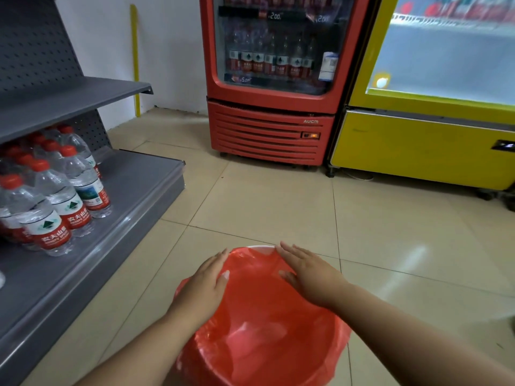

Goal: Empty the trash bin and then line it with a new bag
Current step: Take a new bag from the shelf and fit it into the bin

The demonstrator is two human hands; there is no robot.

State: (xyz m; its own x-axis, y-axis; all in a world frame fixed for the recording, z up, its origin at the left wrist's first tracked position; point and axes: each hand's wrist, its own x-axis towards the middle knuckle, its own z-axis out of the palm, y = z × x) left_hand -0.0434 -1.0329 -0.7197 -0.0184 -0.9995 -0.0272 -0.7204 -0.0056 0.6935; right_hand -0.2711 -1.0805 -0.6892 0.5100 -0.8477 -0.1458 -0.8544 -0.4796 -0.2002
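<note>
Left grip [204, 288]: bare hand, released, fingers straight, palm pressing the left edge of a thin, glossy, translucent red plastic bag [259, 330]. Right grip [310, 277]: likewise released, fingers extended flat on the far-right edge of the same film. Purpose, as judged: smoothing the liner over the lip so it seats and does not slip inward. The bag is crinkled and slack. It is hollowed into a round white plastic trash bin [262, 247], its mouth folded outward over most of the rim, and a sliver of white shows bare at the far side. The bin stands on a glossy beige tiled floor [278, 196]. To its left is a grey metal shelf [133, 196] of red-capped clear water bottles [69, 207]. A red drinks cooler [267, 129] stands well apart ahead.
</note>
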